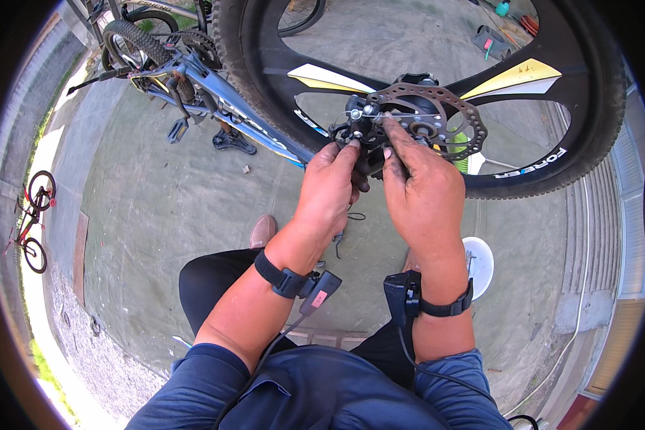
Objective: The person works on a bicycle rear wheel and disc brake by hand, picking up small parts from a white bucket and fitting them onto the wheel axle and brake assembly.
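A bicycle wheel (509, 188) with broad black spokes stands in front of me, a perforated disc brake rotor (473, 129) at its hub. Beside the rotor sits a black brake caliper (365, 123) with silver bolts. My left hand (330, 179) grips the caliper's near left side, thumb on top and fingers partly hidden beneath. A thin bare brake cable (416, 115) runs across the caliper toward the rotor. My right hand (426, 186) has its index finger stretched onto the cable. Its thumb is apart from that finger, close to the caliper; the other fingers are hidden.
A blue bicycle frame (229, 111) extends to the upper left, with a black saddle (233, 140) near the ground. A white bowl (479, 266) stands right of my right forearm. A small red bicycle (32, 218) is at far left. Dark tools (490, 44) lie beyond the wheel.
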A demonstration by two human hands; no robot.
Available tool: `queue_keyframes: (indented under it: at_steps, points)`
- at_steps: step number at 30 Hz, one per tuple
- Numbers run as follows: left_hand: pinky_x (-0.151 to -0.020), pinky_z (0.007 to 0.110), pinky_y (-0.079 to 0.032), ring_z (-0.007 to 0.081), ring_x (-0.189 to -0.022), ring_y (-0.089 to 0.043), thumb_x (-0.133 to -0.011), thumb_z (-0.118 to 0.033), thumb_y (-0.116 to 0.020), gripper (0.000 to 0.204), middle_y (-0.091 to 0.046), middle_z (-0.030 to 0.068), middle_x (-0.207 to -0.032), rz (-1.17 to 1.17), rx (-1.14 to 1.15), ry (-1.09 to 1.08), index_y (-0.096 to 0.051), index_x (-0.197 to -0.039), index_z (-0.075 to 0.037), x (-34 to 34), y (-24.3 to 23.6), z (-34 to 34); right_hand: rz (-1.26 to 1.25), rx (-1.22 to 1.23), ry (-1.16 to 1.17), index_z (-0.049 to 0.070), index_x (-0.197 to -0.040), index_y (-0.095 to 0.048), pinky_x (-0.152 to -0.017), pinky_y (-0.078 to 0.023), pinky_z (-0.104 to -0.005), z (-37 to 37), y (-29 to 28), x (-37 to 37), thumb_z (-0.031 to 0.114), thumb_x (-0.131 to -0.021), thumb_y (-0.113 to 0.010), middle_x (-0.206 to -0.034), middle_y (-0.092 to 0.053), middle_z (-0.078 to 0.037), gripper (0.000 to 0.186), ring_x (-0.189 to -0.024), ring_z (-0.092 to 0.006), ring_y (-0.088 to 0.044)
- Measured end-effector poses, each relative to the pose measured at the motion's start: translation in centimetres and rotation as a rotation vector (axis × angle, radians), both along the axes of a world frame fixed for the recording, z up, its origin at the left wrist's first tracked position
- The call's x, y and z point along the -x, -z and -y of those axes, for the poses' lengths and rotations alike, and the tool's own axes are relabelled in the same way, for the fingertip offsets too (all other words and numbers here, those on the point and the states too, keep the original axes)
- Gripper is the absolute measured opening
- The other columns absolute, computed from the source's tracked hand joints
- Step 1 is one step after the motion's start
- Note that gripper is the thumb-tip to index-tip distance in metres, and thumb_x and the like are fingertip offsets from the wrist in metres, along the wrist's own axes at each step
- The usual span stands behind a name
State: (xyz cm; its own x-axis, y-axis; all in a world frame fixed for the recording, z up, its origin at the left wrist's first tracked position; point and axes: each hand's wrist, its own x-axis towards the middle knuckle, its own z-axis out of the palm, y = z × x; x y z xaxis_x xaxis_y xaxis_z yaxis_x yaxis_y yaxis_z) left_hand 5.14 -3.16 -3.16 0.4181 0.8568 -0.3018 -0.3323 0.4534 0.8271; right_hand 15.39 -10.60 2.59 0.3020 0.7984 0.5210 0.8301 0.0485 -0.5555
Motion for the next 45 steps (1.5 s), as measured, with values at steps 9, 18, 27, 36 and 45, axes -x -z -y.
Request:
queue_keyframes:
  at_steps: [9,18,27,36,45]
  points:
    - [-0.046,0.024,-0.041,0.0079,-0.055,-0.05,-0.09,-0.014,-0.066,0.018,-0.058,0.002,-0.072,-0.07,-0.227,-0.144,-0.056,-0.087,0.0,-0.6,1.3,-0.3,0.003,-0.009,0.003,0.005,-0.115,-0.068,-0.074,-0.053,-0.0326,0.0,0.0,0.2,0.004,-0.082,-0.063,-0.098,-0.07,-0.016,0.033,-0.083,-0.0292,-0.069]
    - [-0.043,0.023,-0.036,0.0077,-0.053,-0.05,-0.095,-0.019,-0.06,0.02,-0.058,0.0028,-0.072,-0.037,-0.06,0.015,-0.058,-0.088,-0.001,0.2,0.0,-0.1,0.048,-0.08,-0.022,0.01,-0.123,-0.064,-0.061,-0.05,-0.0379,-0.2,1.1,-0.5,0.005,-0.076,-0.062,-0.078,-0.065,-0.011,0.047,-0.069,-0.0292,-0.064]
    - [-0.048,0.024,-0.039,0.0074,-0.056,-0.049,-0.094,-0.02,-0.061,0.019,-0.058,0.0016,-0.071,-0.062,-0.004,-0.002,-0.059,-0.088,-0.001,0.1,-0.3,0.1,0.01,-0.027,-0.007,0.005,-0.116,-0.067,-0.071,-0.052,-0.0336,-0.1,0.4,-0.2,0.005,-0.081,-0.063,-0.094,-0.069,-0.014,0.035,-0.081,-0.0284,-0.068]
    - [-0.048,0.024,-0.042,0.0076,-0.057,-0.051,-0.092,-0.02,-0.064,0.022,-0.059,0.0034,-0.073,-0.061,-0.244,-0.13,-0.058,-0.085,0.001,-0.7,1.6,-0.3,0.029,-0.107,-0.034,0.006,-0.12,-0.065,-0.065,-0.052,-0.0378,-0.5,1.3,-0.4,0.006,-0.079,-0.062,-0.089,-0.069,-0.014,0.041,-0.076,-0.0307,-0.066]
    - [-0.043,0.021,-0.035,0.0053,-0.052,-0.049,-0.094,-0.02,-0.064,0.017,-0.059,-0.0009,-0.074,-0.18,-0.292,-0.026,-0.057,-0.094,-0.005,1.8,0.7,-0.1,-0.315,-0.153,-0.055,0.0,-0.119,-0.064,-0.055,-0.038,-0.0218,0.0,0.7,-0.1,-0.001,-0.085,-0.063,-0.084,-0.063,-0.003,0.034,-0.064,-0.0055,-0.047]
